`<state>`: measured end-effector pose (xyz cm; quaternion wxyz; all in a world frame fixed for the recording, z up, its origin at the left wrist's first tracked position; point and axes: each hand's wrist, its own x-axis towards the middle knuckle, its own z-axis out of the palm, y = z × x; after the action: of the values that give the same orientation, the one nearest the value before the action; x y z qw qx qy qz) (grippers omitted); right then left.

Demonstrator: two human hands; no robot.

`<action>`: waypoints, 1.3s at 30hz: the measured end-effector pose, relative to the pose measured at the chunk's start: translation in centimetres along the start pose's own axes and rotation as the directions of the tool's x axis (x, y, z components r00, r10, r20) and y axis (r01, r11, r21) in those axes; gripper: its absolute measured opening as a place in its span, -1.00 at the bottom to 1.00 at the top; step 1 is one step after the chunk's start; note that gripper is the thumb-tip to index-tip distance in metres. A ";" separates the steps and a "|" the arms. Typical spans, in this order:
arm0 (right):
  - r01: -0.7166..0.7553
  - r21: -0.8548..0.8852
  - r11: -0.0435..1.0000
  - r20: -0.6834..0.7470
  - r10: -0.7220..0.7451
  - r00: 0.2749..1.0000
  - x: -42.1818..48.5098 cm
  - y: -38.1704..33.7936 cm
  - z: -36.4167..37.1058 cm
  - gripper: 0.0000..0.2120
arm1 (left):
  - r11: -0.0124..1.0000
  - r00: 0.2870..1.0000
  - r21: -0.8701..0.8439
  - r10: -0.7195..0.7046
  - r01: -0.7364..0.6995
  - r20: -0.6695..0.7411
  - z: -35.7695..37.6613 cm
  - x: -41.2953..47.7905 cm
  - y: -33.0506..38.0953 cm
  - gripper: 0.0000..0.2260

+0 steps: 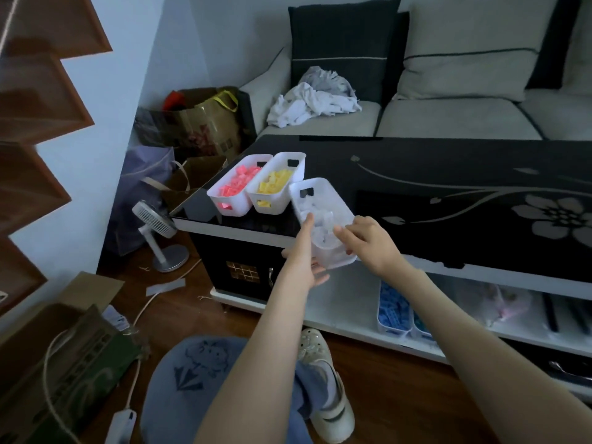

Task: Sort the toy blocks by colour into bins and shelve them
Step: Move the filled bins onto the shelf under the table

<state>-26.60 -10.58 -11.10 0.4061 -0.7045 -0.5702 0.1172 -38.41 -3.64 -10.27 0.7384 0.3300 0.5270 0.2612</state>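
Bin of white blocks point(335, 256), overhanging the black table point(448, 174) edge, left hand point(301, 253) gripping its left side, right hand point(368, 241) gripping its right rim.

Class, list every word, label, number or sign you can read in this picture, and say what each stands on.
None can be read.
Paper bag: red print, too blurred.
Green box: pale print, too blurred.
White bin: small reddish mark at its near end, too small.
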 end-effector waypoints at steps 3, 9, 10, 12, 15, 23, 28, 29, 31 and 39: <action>0.005 0.117 0.993 -0.044 0.000 0.999 -2.6 -0.3 -0.2 -0.62 | 0.963 0.983 -0.209 0.149 -0.168 -0.105 0.8 -1.1 -3.1 -0.38; 0.037 0.265 0.963 -0.090 -0.014 0.996 -6.1 -0.1 -0.5 -0.48 | 0.875 0.922 -0.297 0.338 -0.382 -0.189 1.0 -4.3 -8.5 -0.40; 0.053 0.223 0.973 -0.065 -0.039 0.997 -6.7 0.0 -0.5 -0.36 | 0.865 0.913 -0.301 0.353 -0.401 -0.202 1.0 -4.7 -9.0 -0.39; 0.058 0.188 0.981 -0.034 -0.052 0.998 -8.0 0.7 -0.6 -0.21 | 0.858 0.901 -0.282 0.383 -0.428 -0.204 1.1 -5.2 -10.3 -0.39; -0.051 0.247 0.968 -0.005 0.053 0.999 -8.9 2.2 -0.7 -0.20 | 0.881 0.914 -0.254 0.365 -0.400 -0.177 1.3 -5.1 -12.2 -0.41; -0.330 -0.054 0.943 0.238 0.333 0.912 -10.7 6.4 1.7 -0.77 | 0.905 0.928 -0.260 0.270 -0.336 -0.258 0.5 -2.6 -16.8 -0.46; -0.373 -0.119 0.920 0.249 0.391 0.886 -10.6 7.7 4.7 -0.81 | 0.928 0.919 -0.242 0.191 -0.283 -0.344 -0.9 -0.3 -18.8 -0.50; -0.404 -0.124 0.907 0.250 0.422 0.871 -10.6 8.0 5.3 -0.82 | 0.935 0.921 -0.232 0.179 -0.269 -0.347 -1.1 0.3 -19.0 -0.50; -0.455 -0.158 0.876 0.224 0.481 0.848 -10.3 8.6 6.3 -0.85 | 0.953 0.935 -0.200 0.157 -0.228 -0.319 -1.4 1.6 -19.3 -0.43; -0.732 -0.013 0.681 0.108 0.729 0.676 -9.0 12.9 8.7 -0.80 | 0.996 0.998 -0.087 -0.030 0.026 -0.052 0.3 5.5 -19.8 -0.63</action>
<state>-25.85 -15.10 -28.47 0.3061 -0.8599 -0.2602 0.3149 -35.69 -12.44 -28.64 0.7411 0.2834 0.5393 0.2820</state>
